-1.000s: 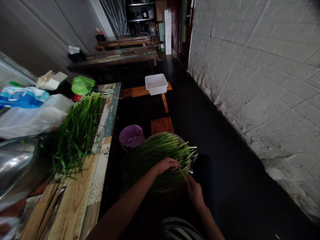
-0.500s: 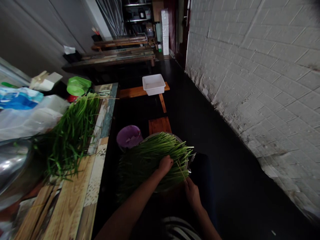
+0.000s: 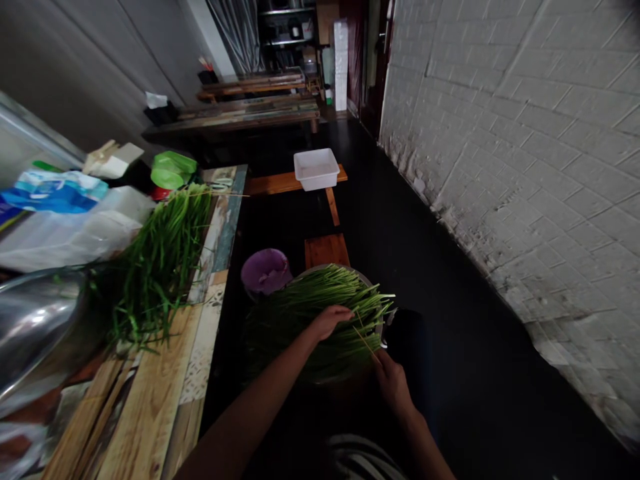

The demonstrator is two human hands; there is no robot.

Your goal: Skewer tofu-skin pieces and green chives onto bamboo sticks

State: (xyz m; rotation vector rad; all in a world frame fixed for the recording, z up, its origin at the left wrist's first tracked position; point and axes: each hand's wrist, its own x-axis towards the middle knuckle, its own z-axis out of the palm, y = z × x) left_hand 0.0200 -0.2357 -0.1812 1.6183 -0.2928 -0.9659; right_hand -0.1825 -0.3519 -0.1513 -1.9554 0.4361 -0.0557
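Note:
A pile of long green chives (image 3: pixel 310 313) fills a round metal basin (image 3: pixel 384 333) just in front of me. My left hand (image 3: pixel 330 319) rests on top of the pile with its fingers curled on the stalks. My right hand (image 3: pixel 393 380) is closed on a thin wooden skewer (image 3: pixel 364 340), whose tip points up and left into the chives near my left hand.
A second heap of chives (image 3: pixel 160 257) lies on the wooden table (image 3: pixel 160 393) at left, beside a metal bowl (image 3: pixel 35 320) and plastic bags (image 3: pixel 70 230). A purple bucket (image 3: pixel 266 271), wooden benches (image 3: pixel 325 248) and a white tub (image 3: pixel 316 168) stand ahead. A white brick wall (image 3: pixel 525 147) runs along the right.
My left hand shifted a little over the chives and sits flatter on them now. My right hand still holds the skewer at the same spot. The view swayed slightly.

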